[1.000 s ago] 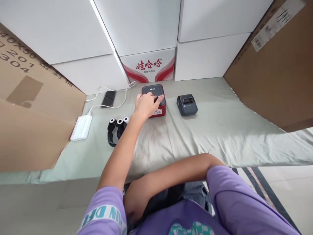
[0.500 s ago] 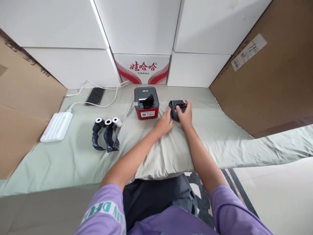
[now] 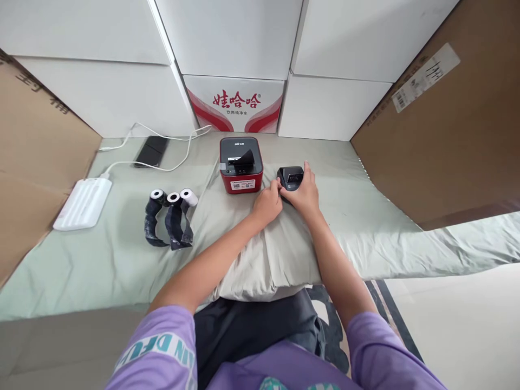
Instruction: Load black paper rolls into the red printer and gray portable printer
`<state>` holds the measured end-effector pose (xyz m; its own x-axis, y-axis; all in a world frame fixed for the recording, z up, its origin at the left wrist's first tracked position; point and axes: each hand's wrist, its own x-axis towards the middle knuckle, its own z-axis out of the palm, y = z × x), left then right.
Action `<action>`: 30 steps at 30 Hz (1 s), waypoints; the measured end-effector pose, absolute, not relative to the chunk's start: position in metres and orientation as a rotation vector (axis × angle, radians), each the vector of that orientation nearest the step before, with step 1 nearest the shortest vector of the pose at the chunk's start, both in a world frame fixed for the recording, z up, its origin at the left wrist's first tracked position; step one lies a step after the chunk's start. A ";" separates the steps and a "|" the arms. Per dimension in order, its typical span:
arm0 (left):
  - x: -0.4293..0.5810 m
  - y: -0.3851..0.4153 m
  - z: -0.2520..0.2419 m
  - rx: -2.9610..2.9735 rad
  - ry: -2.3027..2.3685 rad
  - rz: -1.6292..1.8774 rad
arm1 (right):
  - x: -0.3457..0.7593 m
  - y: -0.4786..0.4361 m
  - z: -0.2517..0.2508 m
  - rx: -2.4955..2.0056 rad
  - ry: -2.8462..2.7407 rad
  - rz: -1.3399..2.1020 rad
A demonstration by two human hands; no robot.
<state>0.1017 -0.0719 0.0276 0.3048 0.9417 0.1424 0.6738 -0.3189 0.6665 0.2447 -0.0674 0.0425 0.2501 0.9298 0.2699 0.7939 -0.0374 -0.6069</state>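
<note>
A small black box-shaped device point(image 3: 291, 176) with a slanted dark window sits on the green-grey cloth. My right hand point(image 3: 304, 195) grips it, thumb at its near left corner and fingers along its right side. My left hand point(image 3: 268, 205) is closed, its curled fingertips against the device's left edge beside my right thumb; what they pinch is partly hidden. Just left of my hands stands a red and black receipt printer point(image 3: 241, 165), a black strip of paper sticking up from its top. Farther left, several paper rolls point(image 3: 173, 198) stand with dark strips trailing toward me.
A white power bank point(image 3: 83, 204) lies at the left, with a white cable point(image 3: 188, 146) running from it past a black phone point(image 3: 151, 150). White boxes point(image 3: 239, 105) line the back. Brown cardboard panels point(image 3: 442, 135) wall in both sides of the cloth point(image 3: 353, 216).
My right thumb has moved off the device's top to its near left corner. My left fingers have curled in more at its left edge. The view has shifted slightly.
</note>
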 end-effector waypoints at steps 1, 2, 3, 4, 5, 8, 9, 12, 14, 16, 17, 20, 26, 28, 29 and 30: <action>0.101 -0.073 0.028 2.075 1.463 0.701 | 0.244 -0.069 0.042 -1.858 -1.567 0.257; 0.099 -0.073 0.029 2.064 1.487 0.684 | 0.243 -0.070 0.041 -1.856 -1.565 0.253; 0.098 -0.072 0.029 2.058 1.502 0.673 | 0.242 -0.070 0.040 -1.851 -1.563 0.246; 0.097 -0.071 0.029 2.059 1.509 0.663 | 0.242 -0.070 0.039 -1.847 -1.563 0.237; 0.097 -0.070 0.029 2.063 1.512 0.653 | 0.242 -0.070 0.038 -1.845 -1.564 0.228; 0.097 -0.068 0.028 2.102 1.518 0.633 | 0.242 -0.068 0.036 -1.859 -1.561 0.208; 0.098 -0.068 0.027 2.124 1.516 0.637 | 0.242 -0.067 0.036 -1.865 -1.562 0.204; 0.100 -0.069 0.024 2.186 1.494 0.660 | 0.244 -0.066 0.034 -1.866 -1.581 0.198; 0.101 -0.070 0.022 2.187 1.482 0.668 | 0.245 -0.066 0.033 -1.862 -1.597 0.201; 0.100 -0.070 0.022 2.162 1.475 0.689 | 0.246 -0.066 0.033 -1.867 -1.602 0.212; 0.099 -0.070 0.022 2.148 1.476 0.700 | 0.247 -0.066 0.034 -1.868 -1.598 0.220; 0.097 -0.069 0.022 2.114 1.488 0.716 | 0.249 -0.065 0.035 -1.850 -1.546 0.254; 0.096 -0.070 0.023 2.105 1.475 0.741 | 0.258 -0.062 0.037 -1.770 -1.330 0.305; 0.096 -0.071 0.024 2.104 1.486 0.730 | 0.261 -0.063 0.038 -1.768 -1.259 0.262; 0.096 -0.071 0.025 2.105 1.490 0.723 | 0.262 -0.063 0.039 -1.774 -1.228 0.233; 0.096 -0.071 0.025 2.106 1.494 0.717 | 0.263 -0.064 0.039 -1.779 -1.206 0.209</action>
<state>0.0965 -0.0712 0.0253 0.2750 0.9496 0.1504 0.7113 -0.3062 0.6326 0.2627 -0.0639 0.0391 0.5000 0.7964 0.3404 0.6350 -0.0698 -0.7693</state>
